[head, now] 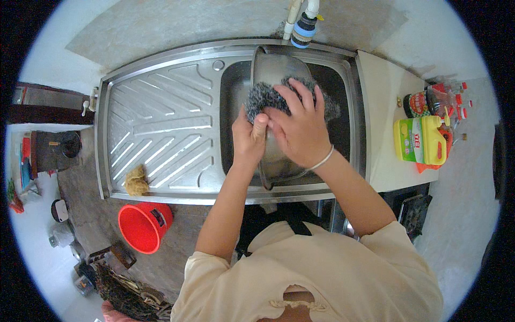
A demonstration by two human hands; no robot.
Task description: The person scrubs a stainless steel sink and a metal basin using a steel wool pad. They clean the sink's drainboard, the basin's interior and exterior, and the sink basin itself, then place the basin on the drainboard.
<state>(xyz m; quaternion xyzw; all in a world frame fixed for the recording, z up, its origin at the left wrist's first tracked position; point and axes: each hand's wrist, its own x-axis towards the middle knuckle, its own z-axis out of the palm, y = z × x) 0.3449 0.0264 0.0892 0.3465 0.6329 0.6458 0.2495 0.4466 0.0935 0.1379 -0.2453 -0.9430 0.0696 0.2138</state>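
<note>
A dark grey, white-flecked cloth (261,96) is bunched between my two hands over the sink basin (233,100). My left hand (249,139) grips its left end, thumb uppermost. Across the cloth spread the fingers of my right hand (303,131), and its thumb lies close to the left one. Below the hands a large round metal pan or bowl (281,66) stands tilted on its side in the sink, its rim running from the back edge to the front. My hands and the cloth hide the pan's middle.
A ribbed steel drainboard (173,124) extends left, with a tan scrubbing pad (136,181) at its front corner. A blue-ringed tap (303,34) hangs behind the sink. On the right counter stand a yellow detergent jug (418,139) and bottles (430,102). A red bucket (145,227) sits on the floor.
</note>
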